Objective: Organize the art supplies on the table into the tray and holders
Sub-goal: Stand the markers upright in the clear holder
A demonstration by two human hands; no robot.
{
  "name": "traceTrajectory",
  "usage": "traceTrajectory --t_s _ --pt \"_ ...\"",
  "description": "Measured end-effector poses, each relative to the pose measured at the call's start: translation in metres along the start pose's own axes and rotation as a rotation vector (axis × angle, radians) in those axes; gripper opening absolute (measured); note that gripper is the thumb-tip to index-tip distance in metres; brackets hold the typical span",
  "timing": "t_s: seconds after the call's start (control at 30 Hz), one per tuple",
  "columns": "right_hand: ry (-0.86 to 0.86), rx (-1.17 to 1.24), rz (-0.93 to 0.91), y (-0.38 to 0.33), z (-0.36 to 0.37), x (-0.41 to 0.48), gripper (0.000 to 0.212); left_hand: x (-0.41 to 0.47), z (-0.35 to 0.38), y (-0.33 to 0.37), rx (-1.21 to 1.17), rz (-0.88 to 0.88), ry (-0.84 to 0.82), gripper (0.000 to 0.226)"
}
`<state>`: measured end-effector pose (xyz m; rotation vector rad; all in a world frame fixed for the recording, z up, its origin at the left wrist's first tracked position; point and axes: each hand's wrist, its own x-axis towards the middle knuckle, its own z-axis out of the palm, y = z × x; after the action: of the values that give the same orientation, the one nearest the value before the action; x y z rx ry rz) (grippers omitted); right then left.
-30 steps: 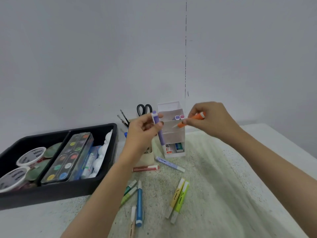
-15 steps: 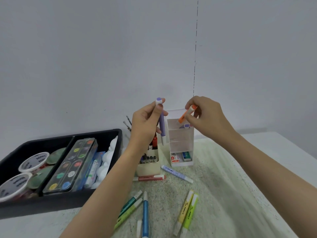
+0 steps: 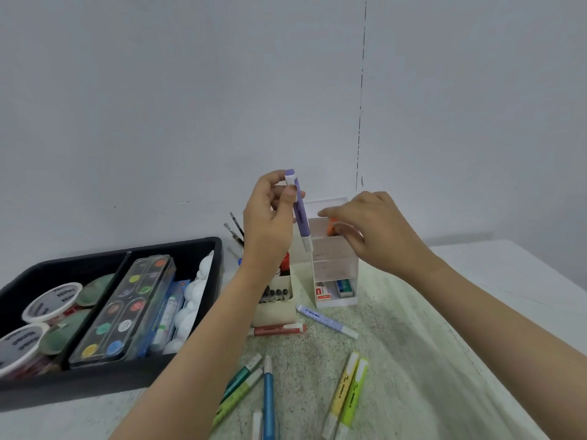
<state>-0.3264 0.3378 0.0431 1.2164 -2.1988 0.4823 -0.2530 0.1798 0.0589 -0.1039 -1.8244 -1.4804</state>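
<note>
My left hand (image 3: 270,223) grips a purple marker (image 3: 300,214) upright, just left of the white tiered holder (image 3: 335,268). My right hand (image 3: 374,230) hovers over the holder's top compartment, its fingers around an orange marker (image 3: 332,226) that stands mostly inside it. A cream pen holder (image 3: 276,309) with dark pens stands behind my left wrist. Loose markers lie on the green mat: a pale purple one (image 3: 327,322), a red one (image 3: 278,330), green ones (image 3: 241,385), a blue one (image 3: 268,398) and yellow ones (image 3: 346,395).
A black tray (image 3: 203,246) at the left holds a watercolour palette (image 3: 127,309), paint tubs (image 3: 50,301), green lids and white pieces. Brushes (image 3: 235,228) stick up behind the cream holder. The white holder's bottom shelf carries small boxes (image 3: 333,289). The table's right edge runs diagonally.
My right hand has lowered the orange marker from above the white holder into its top compartment. My left hand has held the purple marker up beside the holder.
</note>
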Motion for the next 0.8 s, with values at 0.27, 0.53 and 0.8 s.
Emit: traceTrajectory --t_s 0.27,0.53,0.8 --pt "0.017 -0.068 0.05 0.01 0.015 -0.011 0.012 -0.005 0.002 0.0 0.108 0.121 0.008 0.027" --pt "0.034 -0.008 0.077 0.017 0.022 -0.01 0.007 -0.008 0.009 -0.01 0.21 0.218 -0.087 0.034" --pt "0.08 0.063 0.199 0.02 0.033 -0.02 0.019 -0.013 0.008 -0.038 0.514 0.332 -0.178 0.013"
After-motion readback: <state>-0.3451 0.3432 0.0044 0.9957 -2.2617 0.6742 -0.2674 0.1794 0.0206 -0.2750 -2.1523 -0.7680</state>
